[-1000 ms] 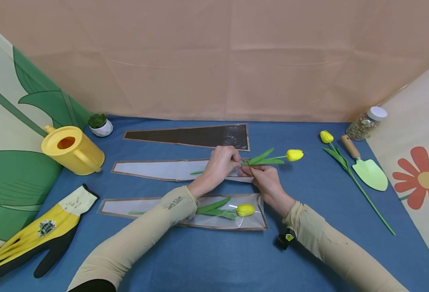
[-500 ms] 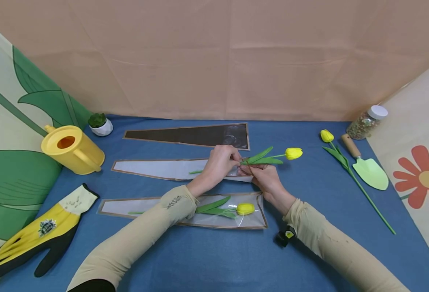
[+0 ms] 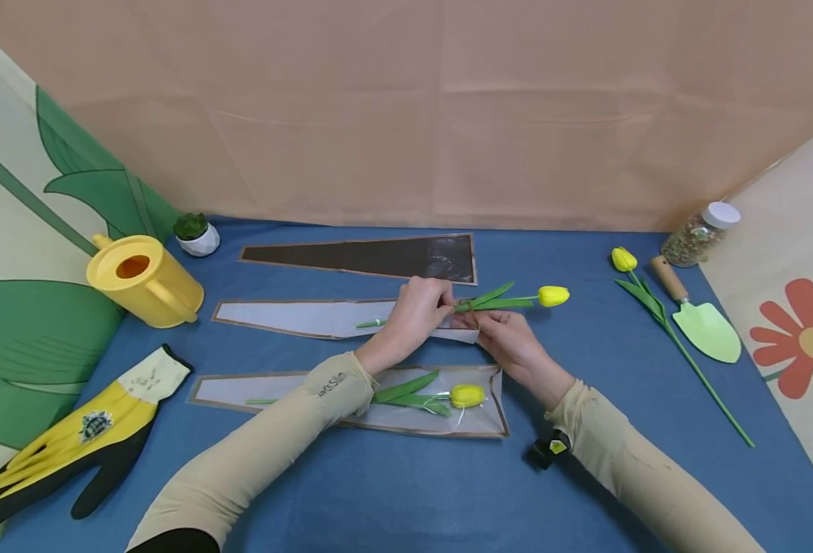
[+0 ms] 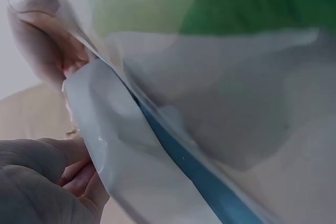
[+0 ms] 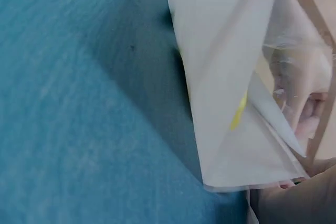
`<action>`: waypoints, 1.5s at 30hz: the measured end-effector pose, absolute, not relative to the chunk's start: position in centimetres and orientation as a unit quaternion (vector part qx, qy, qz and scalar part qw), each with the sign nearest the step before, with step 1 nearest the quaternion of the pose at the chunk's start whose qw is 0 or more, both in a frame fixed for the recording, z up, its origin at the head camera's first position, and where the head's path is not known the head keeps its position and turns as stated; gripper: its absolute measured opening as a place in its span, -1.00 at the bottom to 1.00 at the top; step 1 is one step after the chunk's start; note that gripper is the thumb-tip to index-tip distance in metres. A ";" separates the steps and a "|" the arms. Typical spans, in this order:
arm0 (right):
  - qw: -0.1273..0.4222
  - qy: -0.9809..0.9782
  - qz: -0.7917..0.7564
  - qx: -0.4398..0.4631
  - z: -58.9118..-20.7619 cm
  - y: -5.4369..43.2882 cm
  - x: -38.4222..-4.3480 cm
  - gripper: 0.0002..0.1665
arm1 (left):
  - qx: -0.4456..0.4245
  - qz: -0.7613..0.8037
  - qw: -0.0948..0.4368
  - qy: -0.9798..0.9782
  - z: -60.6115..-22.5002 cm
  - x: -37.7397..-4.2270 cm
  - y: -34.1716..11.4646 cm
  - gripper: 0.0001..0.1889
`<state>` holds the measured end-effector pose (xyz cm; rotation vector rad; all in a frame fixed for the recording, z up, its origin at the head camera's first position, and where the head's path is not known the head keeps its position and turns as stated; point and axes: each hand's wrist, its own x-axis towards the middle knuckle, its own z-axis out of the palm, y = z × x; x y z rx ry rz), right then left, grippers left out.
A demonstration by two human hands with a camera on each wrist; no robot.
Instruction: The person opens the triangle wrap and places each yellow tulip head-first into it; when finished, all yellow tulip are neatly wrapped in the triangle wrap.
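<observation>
In the head view my left hand [image 3: 416, 311] pinches the upper edge of the middle flower sleeve [image 3: 282, 316], near its wide mouth. Opposite it, my right hand [image 3: 517, 346] grips the mouth's edge at the right end. A yellow tulip [image 3: 553, 296] lies through this mouth: its stem shows inside the sleeve, while head and leaves stick out to the right. Up close in the left wrist view, the sleeve's white backing [image 4: 131, 145] stands apart from its clear film. The right wrist view has the sleeve's corner [image 5: 247, 171] right at my right fingers.
Nearer me lies a sleeve [image 3: 406, 426] with a tulip inside; a dark-looking sleeve [image 3: 358, 255] lies behind. At left are a yellow watering can [image 3: 147, 280], a potted succulent [image 3: 197, 234] and a glove [image 3: 95, 430]. Another tulip [image 3: 682, 353], a trowel [image 3: 706, 330] and a jar [image 3: 699, 234] lie right.
The tulip between my hands has slid a little to the left, deeper into the middle sleeve. My hands stay at the mouth, and the head view has shifted slightly.
</observation>
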<state>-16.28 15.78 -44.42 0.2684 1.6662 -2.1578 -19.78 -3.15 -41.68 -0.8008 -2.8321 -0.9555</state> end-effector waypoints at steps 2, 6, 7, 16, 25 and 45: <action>0.211 0.596 -0.768 0.099 -44.2 16.0 -16.2 -0.49 | -0.260 -0.313 0.024 -0.913 -41.8 -19.8 -3.2 -0.87; 0.221 0.590 -0.769 0.108 -44.0 16.5 -15.9 -0.46 | -0.258 -0.312 0.028 -0.914 -42.0 -19.9 -3.4 -0.85; 0.221 0.589 -0.769 0.110 -44.0 16.7 -15.8 -0.46 | -0.257 -0.311 0.028 -0.915 -42.0 -20.0 -3.4 -0.84; 0.181 0.514 -0.823 0.161 -42.6 18.7 -13.8 -0.40 | -0.253 -0.302 0.026 -0.919 -41.9 -19.9 -3.2 -0.87; 0.132 0.445 -0.862 0.205 -41.3 20.7 -12.8 -0.27 | -0.262 -0.318 0.037 -0.910 -42.2 -19.7 -3.3 -0.79; 0.142 0.395 -0.870 0.259 -42.1 21.0 -12.5 -0.30 | -0.261 -0.318 0.013 -0.911 -42.4 -19.7 -3.1 -0.83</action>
